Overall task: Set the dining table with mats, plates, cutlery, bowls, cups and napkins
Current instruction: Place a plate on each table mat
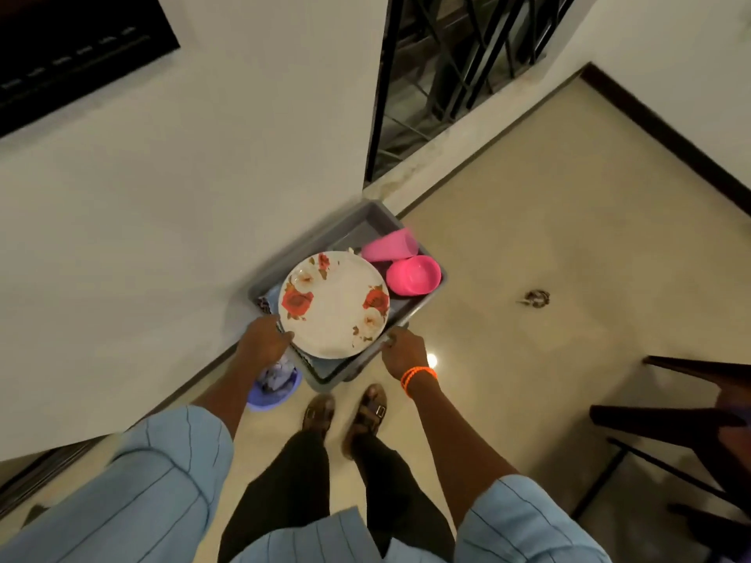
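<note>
Down low, the left hand (263, 339) had its fingers curled over the near left edge of a grey tub (367, 221) and gripped it. The right hand (402, 351) did the same on the near right edge, with its fingers bent round the rim. An orange band (418, 377) sat on the right wrist. Both arms came out of light blue striped sleeves (162, 481).

The tub was held up above the floor (528, 237), between the two hands. A white plate (334, 304) with red flowers lay on top of the things at the near end of the tub. Its near edge was close to both hands. Past the plate, at the far right of the tub, a pink bowl (413, 275) sat just beside a pink cup (390, 245) that lay on its side. A bit of blue and a patterned cloth peeked out under the left side of the plate, but I could not tell what they were.

Under the left hand, a small purple bin (273, 390) stood on the floor by the white wall (183, 197). Two feet in brown sandals (345, 416) stood near the tub. A dark chair (670, 424) was at the right. A black window grille (467, 67) was far off.
</note>
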